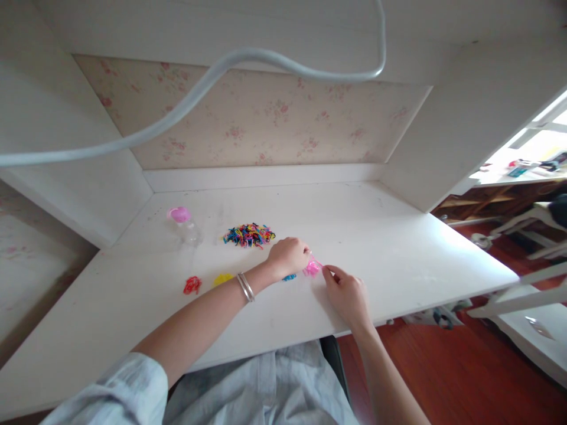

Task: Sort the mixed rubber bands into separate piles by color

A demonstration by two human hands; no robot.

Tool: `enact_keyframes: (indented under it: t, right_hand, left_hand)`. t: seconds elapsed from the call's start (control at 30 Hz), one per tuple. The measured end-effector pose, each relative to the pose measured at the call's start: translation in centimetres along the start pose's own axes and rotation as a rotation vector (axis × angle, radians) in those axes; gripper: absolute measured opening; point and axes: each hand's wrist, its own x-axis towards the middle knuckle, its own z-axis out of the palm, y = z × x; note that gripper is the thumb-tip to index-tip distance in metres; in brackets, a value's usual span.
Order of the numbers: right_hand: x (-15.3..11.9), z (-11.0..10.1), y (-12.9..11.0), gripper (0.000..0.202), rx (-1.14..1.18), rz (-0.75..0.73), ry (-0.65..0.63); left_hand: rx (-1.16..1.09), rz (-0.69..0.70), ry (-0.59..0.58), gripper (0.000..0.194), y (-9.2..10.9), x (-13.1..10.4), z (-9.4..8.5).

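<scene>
A white counter (398, 248) fills most of the view, set in an alcove with a floral-papered back wall (266, 118) and a pale cable (212, 71) looping across the top of the view. To the right, red wooden floor (443, 366) shows past the counter's edge, with white furniture legs on it.

The left hand (287, 257) lies curled on the counter near its middle, a silver bangle (245, 287) on the wrist; its fingertips pinch one end of a thin pink band (317, 262). The right hand (348, 292), just beside it and lower right, has thumb and forefinger pressed together on the other end of the same band, which is drawn taut between the two hands.

Just behind the left hand sits a heap of mixed coloured bands (248, 235). Further left stands a small clear bottle with a pink cap (182, 219). Directly under the stretched band rests a little pink pile (310, 270), touching the left hand's fingers. Along the left forearm lie three smaller piles: red (192, 285), yellow (222, 278), and a blue one (289, 277) partly hidden beneath the left hand
</scene>
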Motion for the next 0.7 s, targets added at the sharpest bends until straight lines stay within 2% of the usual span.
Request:
enact_keyframes:
  t: [0.13, 0.3, 0.47, 0.57, 0.7]
  right_hand:
    - [0.2, 0.0, -0.1, 0.040, -0.045, 0.016, -0.008]
    - [0.2, -0.2, -0.9, 0.039, -0.229, 0.004, -0.110]
    - [0.1, -0.5, -1.1, 0.040, -0.238, -0.002, -0.135]
    - [0.1, -0.4, -1.0, 0.041, -0.237, -0.003, -0.133]
    - [0.2, -0.4, -1.0, 0.040, -0.219, 0.007, -0.122]
  left_hand:
    - [0.030, -0.003, -0.032, 0.030, 0.6, 0.9, 0.0]
    - [0.067, 0.001, -0.075, 0.028, 1.0, 1.2, 0.3]
    - [0.081, 0.015, -0.091, 0.027, 0.7, 1.2, 0.2]
    - [0.078, 0.032, -0.071, 0.028, 0.1, 0.8, -0.6]
    - [0.055, 0.079, -0.005, 0.033, -1.4, -1.0, -2.7]
